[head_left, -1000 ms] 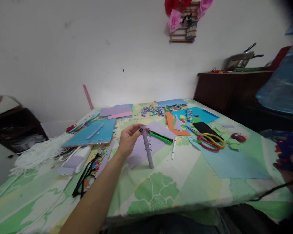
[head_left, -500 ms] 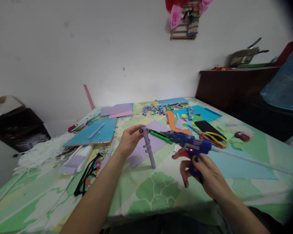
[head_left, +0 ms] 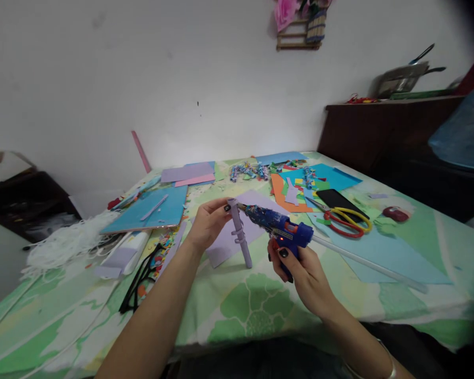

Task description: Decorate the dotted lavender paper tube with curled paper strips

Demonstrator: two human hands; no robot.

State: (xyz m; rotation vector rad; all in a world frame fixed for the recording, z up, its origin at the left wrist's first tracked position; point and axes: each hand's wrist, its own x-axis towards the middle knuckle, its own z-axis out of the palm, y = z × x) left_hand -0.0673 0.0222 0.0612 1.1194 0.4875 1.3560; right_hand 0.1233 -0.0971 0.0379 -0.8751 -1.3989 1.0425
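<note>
A purple paper tube (head_left: 240, 239) with small paper curls around its middle stands slightly tilted on the tablecloth. My left hand (head_left: 211, 221) pinches its top end. Wrapped round the handle of a blue glue gun (head_left: 274, 223) is my right hand (head_left: 300, 268). The gun's nozzle points left, right beside the top of the tube; whether it touches cannot be made out. A clear glue stick (head_left: 371, 267) sticks out of the gun's back. Behind the tube lies a light purple sheet (head_left: 221, 246).
Red and yellow scissors (head_left: 349, 221), a black phone (head_left: 335, 202) and a dark red object (head_left: 395, 213) lie at the right. Black glasses (head_left: 140, 279), a blue board (head_left: 148, 208) and white string (head_left: 69, 239) are at the left. Decorated rolls (head_left: 263, 171) lie at the back.
My right hand has brought the glue gun left to the tube's top, and its fingers have closed round the handle. The green-handled tool behind the nozzle no longer shows. The view has shifted slightly.
</note>
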